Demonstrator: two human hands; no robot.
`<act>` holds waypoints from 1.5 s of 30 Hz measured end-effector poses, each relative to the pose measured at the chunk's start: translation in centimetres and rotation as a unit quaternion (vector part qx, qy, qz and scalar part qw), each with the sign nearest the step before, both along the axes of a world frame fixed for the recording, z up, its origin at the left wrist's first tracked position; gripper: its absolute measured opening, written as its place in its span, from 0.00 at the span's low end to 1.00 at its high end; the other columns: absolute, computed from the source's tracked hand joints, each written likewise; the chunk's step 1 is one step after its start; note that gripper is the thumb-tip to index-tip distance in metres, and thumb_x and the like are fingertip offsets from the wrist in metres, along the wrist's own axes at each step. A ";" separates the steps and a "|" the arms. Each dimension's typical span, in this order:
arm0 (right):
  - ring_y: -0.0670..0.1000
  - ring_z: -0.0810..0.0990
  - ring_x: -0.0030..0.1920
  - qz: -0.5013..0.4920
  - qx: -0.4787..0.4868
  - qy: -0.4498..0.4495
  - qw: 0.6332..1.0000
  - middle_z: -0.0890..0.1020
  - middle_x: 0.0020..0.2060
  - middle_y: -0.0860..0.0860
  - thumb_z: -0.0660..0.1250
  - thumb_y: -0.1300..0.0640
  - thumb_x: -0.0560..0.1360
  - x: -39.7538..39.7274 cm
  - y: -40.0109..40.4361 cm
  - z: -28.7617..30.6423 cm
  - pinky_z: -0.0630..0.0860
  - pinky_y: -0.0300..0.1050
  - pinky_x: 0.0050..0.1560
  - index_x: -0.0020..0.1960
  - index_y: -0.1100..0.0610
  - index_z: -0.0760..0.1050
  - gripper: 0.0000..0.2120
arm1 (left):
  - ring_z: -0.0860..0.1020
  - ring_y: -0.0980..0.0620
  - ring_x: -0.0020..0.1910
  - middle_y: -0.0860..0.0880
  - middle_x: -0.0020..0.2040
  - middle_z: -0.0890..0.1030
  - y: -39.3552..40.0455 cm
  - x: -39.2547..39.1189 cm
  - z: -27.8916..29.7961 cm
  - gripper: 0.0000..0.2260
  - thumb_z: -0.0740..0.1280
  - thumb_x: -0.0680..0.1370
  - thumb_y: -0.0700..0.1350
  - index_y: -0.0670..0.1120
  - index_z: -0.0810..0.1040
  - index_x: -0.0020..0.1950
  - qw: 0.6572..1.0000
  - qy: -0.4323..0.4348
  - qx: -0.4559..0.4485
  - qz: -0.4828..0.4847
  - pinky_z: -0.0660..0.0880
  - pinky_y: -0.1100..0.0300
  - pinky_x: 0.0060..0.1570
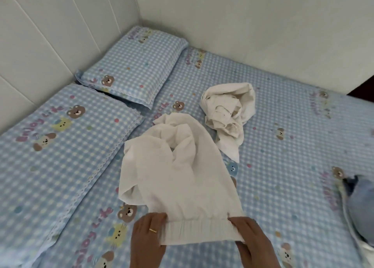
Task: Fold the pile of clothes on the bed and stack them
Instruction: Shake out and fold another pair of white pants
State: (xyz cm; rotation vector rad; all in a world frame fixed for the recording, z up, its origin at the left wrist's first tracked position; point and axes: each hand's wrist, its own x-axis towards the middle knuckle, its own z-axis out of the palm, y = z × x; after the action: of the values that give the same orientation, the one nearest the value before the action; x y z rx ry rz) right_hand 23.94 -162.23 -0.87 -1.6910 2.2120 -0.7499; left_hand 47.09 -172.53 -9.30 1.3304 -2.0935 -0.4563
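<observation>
A white garment with an elastic waistband [178, 178] lies stretched out in front of me on the bed [283, 138]. My left hand [148, 234] grips the left end of the waistband and my right hand [250, 240] grips the right end. The garment's far part is still bunched and wrinkled. Beyond it lies a crumpled cream-white garment [226, 114]. At the right edge sits a blue and white heap of clothing [358, 207], partly cut off by the frame.
The bed has a blue checked sheet with cartoon bears. Two matching pillows [135, 65] [54, 146] lie at the left by a white padded headboard [50, 35]. A white wall [263, 25] runs along the far side.
</observation>
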 end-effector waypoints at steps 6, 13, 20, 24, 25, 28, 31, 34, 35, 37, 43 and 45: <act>0.44 0.76 0.30 -0.163 -0.018 0.049 0.985 0.79 0.32 0.44 0.71 0.84 0.37 -0.6 6.6 8.3 0.71 0.34 0.43 0.36 0.61 0.84 0.31 | 0.80 0.51 0.45 0.50 0.46 0.82 4.3 -2.8 4.7 0.13 0.66 0.70 0.40 0.49 0.78 0.53 0.951 -0.008 0.304 0.047 0.71 0.62 0.47; 0.35 0.79 0.42 -0.192 -0.013 -0.069 0.979 0.83 0.41 0.41 0.67 0.56 0.76 -8.9 13.6 17.0 0.71 0.26 0.39 0.50 0.42 0.77 0.09 | 0.77 0.58 0.32 0.52 0.33 0.80 5.3 -5.4 17.4 0.11 0.70 0.71 0.42 0.57 0.72 0.44 0.928 0.066 0.353 -0.100 0.69 0.64 0.32; 0.45 0.71 0.27 -0.224 -0.062 -0.109 0.967 0.72 0.22 0.48 0.66 0.50 0.75 -7.8 13.8 22.2 0.66 0.35 0.28 0.31 0.54 0.69 0.16 | 0.79 0.57 0.33 0.50 0.36 0.82 7.6 -11.7 30.8 0.06 0.72 0.72 0.47 0.51 0.76 0.44 0.935 0.175 0.289 -0.108 0.71 0.65 0.33; 0.44 0.70 0.25 -0.249 -0.119 -0.178 0.945 0.72 0.24 0.48 0.65 0.47 0.76 -6.5 13.5 23.9 0.71 0.40 0.27 0.32 0.58 0.69 0.19 | 0.79 0.61 0.36 0.59 0.38 0.82 11.7 -14.7 34.0 0.07 0.70 0.73 0.48 0.55 0.74 0.47 0.933 0.225 0.258 -0.108 0.71 0.64 0.35; 0.44 0.72 0.26 -0.250 -0.129 -0.204 0.938 0.74 0.25 0.49 0.65 0.47 0.76 -6.3 13.5 24.5 0.75 0.44 0.29 0.33 0.58 0.70 0.19 | 0.80 0.60 0.37 0.58 0.39 0.82 12.8 -15.3 34.5 0.07 0.70 0.73 0.47 0.56 0.74 0.48 0.929 0.239 0.259 -0.115 0.73 0.61 0.37; 0.44 0.73 0.28 -0.216 -0.162 -0.252 0.929 0.76 0.26 0.48 0.65 0.46 0.76 -5.4 13.8 26.1 0.76 0.48 0.31 0.34 0.57 0.72 0.17 | 0.81 0.57 0.46 0.55 0.45 0.83 15.9 -17.0 35.5 0.12 0.69 0.74 0.44 0.56 0.75 0.55 0.915 0.255 0.267 -0.160 0.78 0.54 0.47; 0.42 0.71 0.26 -0.200 -0.209 -0.262 0.921 0.75 0.25 0.44 0.64 0.48 0.77 -5.0 14.3 27.1 0.69 0.36 0.26 0.32 0.54 0.71 0.17 | 0.80 0.61 0.46 0.57 0.47 0.82 17.9 -18.2 36.1 0.15 0.69 0.75 0.44 0.54 0.75 0.60 0.929 0.264 0.208 -0.153 0.77 0.59 0.49; 0.41 0.70 0.26 -0.204 -0.225 -0.264 0.915 0.75 0.25 0.44 0.63 0.51 0.78 -5.4 14.6 27.3 0.65 0.32 0.26 0.32 0.52 0.70 0.17 | 0.78 0.60 0.44 0.56 0.48 0.77 19.1 -19.4 36.5 0.18 0.68 0.77 0.43 0.51 0.73 0.66 0.947 0.240 0.140 -0.159 0.75 0.65 0.47; 0.41 0.71 0.26 -0.204 -0.227 -0.269 0.913 0.75 0.26 0.44 0.63 0.52 0.79 -5.5 14.6 27.3 0.65 0.32 0.27 0.32 0.51 0.70 0.16 | 0.78 0.61 0.45 0.56 0.49 0.75 19.4 -19.8 36.6 0.20 0.67 0.77 0.42 0.50 0.71 0.69 0.946 0.233 0.147 -0.172 0.74 0.69 0.46; 0.41 0.75 0.30 -0.185 -0.232 -0.276 0.914 0.79 0.30 0.43 0.62 0.48 0.78 -5.8 14.7 27.6 0.68 0.31 0.29 0.35 0.47 0.74 0.13 | 0.77 0.63 0.48 0.56 0.52 0.72 19.5 -20.4 36.7 0.23 0.66 0.78 0.39 0.50 0.66 0.72 0.931 0.239 0.179 -0.210 0.73 0.72 0.47; 0.41 0.78 0.35 -0.134 -0.199 -0.273 0.932 0.81 0.36 0.45 0.69 0.49 0.73 -9.1 14.7 28.4 0.72 0.37 0.35 0.43 0.49 0.77 0.05 | 0.78 0.57 0.51 0.54 0.55 0.78 17.1 -19.8 35.5 0.24 0.62 0.76 0.30 0.53 0.71 0.66 0.893 0.272 0.191 -0.302 0.74 0.64 0.53; 0.47 0.75 0.33 -0.102 -0.187 -0.276 0.937 0.79 0.33 0.50 0.67 0.54 0.76 -10.5 15.0 28.7 0.70 0.42 0.35 0.42 0.53 0.76 0.05 | 0.76 0.56 0.52 0.58 0.57 0.77 14.4 -19.5 34.9 0.25 0.66 0.74 0.32 0.55 0.70 0.66 0.922 0.286 0.144 -0.217 0.73 0.63 0.52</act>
State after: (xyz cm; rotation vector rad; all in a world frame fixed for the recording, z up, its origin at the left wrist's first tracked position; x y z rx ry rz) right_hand 13.47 -147.26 27.79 -1.1764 1.9295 -1.5624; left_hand 27.56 -158.14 25.64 0.7254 -1.8393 -1.2212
